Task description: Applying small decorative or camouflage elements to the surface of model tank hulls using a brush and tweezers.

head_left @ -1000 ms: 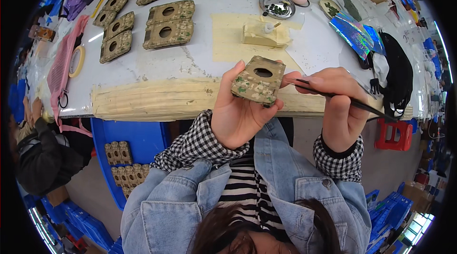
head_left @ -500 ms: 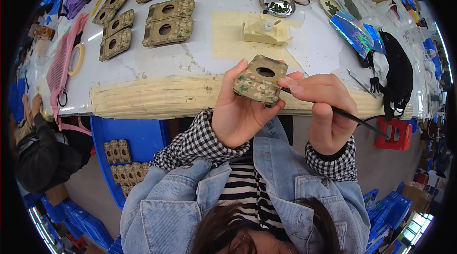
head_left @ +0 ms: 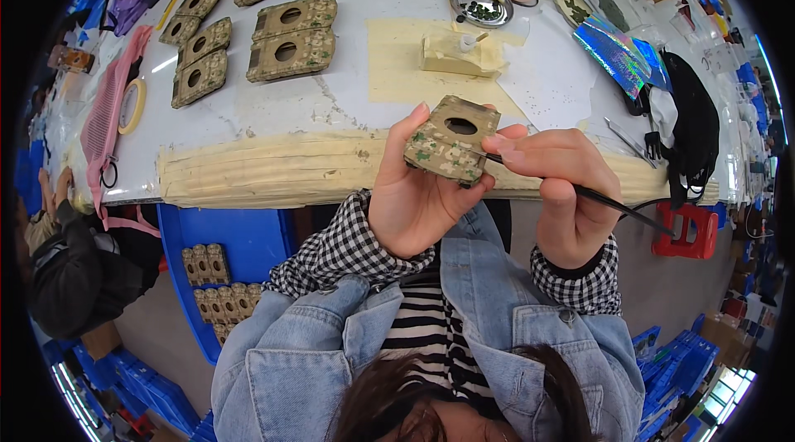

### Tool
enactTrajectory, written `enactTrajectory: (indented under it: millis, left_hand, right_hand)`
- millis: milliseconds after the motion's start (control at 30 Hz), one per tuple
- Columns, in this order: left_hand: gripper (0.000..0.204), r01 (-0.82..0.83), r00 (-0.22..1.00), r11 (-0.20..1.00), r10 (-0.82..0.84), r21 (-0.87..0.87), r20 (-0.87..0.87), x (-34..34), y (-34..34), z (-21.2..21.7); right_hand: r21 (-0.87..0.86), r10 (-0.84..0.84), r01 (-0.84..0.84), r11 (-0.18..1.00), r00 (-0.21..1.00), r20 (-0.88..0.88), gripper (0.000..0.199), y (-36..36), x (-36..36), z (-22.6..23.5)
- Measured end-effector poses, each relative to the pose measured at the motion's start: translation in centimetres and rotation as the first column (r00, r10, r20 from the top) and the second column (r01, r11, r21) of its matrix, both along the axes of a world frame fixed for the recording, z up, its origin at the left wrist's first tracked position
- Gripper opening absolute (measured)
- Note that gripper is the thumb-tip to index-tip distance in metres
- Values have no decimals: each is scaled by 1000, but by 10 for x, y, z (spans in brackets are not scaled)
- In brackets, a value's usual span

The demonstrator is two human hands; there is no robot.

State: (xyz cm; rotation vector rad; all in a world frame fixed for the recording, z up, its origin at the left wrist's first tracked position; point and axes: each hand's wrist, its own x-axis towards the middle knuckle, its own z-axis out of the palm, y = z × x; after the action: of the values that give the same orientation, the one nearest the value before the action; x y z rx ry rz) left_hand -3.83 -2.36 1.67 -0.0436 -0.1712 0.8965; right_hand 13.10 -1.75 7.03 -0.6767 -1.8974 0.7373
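My left hand [head_left: 422, 202] holds up a small model tank hull [head_left: 443, 148] in tan, brown and green camouflage, with a dark round hole in its top. Thumb and fingers grip it by its sides, just in front of the padded table edge. In my right hand [head_left: 567, 185] a slim black paintbrush [head_left: 604, 198] is pinched between thumb and fingers. Its tip meets the hull's right side near the hole; the fingertips partly hide the spot. The brush's tapered handle end points down to the right.
More camouflaged hulls [head_left: 291, 38] sit in groups at the table's left. Further right are a taped block [head_left: 460, 59] holding a small white cup, a round tin [head_left: 505, 13] with dark green bits, and tweezers [head_left: 631, 142]. A blue tray [head_left: 248, 231] with several hulls lies lower left.
Both hands and the hull stay almost in place. The brush and right hand have shifted very slightly at the hull's side.
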Motion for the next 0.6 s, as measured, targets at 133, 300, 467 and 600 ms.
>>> enactTrajectory:
  millis: [133, 300, 467, 600]
  left_hand:
    - [58, 2, 1000, 1000, -2, 8, 12, 1, 0, -2]
    - [58, 2, 1000, 1000, -2, -10, 12, 1, 0, -1]
    - [59, -2, 1000, 1000, 2, 3, 13, 1, 0, -1]
    - [58, -3, 1000, 1000, 2, 10, 23, 1, 0, -2]
  right_hand:
    - [-8, -3, 3, 1000, 1000, 4, 23, -1, 0, 0]
    - [-3, -5, 5, 1000, 1000, 9, 24, -1, 0, 0]
    - [-3, -7, 7, 1000, 1000, 9, 24, 0, 0, 0]
    - [-9, -8, 8, 1000, 1000, 15, 23, -1, 0, 1]
